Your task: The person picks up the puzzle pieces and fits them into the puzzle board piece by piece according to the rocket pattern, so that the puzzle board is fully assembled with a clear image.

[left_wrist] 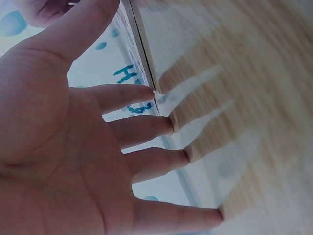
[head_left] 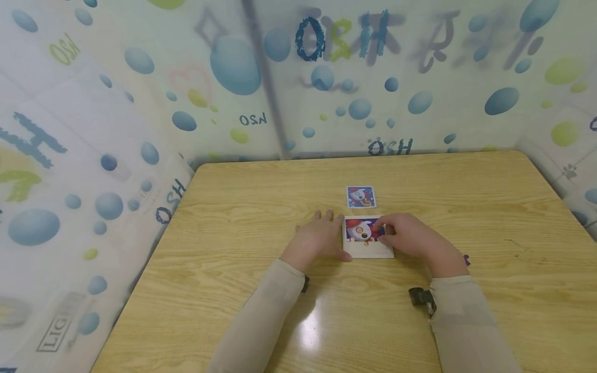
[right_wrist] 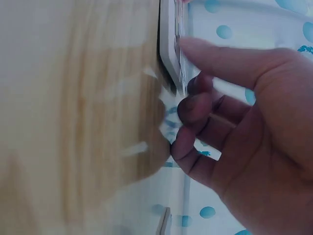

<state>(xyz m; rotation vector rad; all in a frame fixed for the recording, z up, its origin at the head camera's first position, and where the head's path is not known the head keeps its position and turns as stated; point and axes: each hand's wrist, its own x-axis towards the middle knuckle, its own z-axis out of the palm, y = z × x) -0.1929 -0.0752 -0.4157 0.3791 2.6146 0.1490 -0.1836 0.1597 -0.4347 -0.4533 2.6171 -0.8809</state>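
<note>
Left grip is spread, set against left edge of puzzle. Right grip is curled at its right side; whether anything is pinched can't be told. Puzzle is laid flat on tabletop, card just beyond.

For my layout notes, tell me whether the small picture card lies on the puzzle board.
No, the card lies on the table beyond the board, bare wood showing between them.

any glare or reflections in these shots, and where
Head view: white glare on the glossy yellow wooden table between the long beige fabric sleeves; left wrist view: the bare left hand mirrored in it; right wrist view: the bare right hand mirrored too.
</note>
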